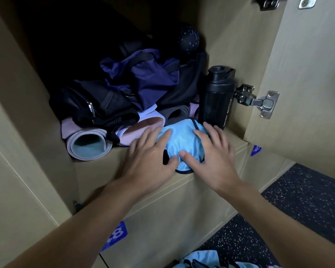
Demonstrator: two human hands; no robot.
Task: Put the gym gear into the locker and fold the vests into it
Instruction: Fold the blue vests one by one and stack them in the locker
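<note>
Folded blue vest (182, 139) at the near edge of the locker (232, 47), between rolled mat (88, 147), left, and black bottle (217, 97), right. Pressed under left hand (149, 153) and right hand (216, 153), fingers straight, spread. Risk of slipping off the lip on release, or of toppling the bottle if shoved.

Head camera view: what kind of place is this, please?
Most likely a gym changing room: a beige wooden locker with a blue number tag, a black plastic sport bottle and a rolled lilac exercise mat inside, and dark speckled rubber flooring below.
</note>
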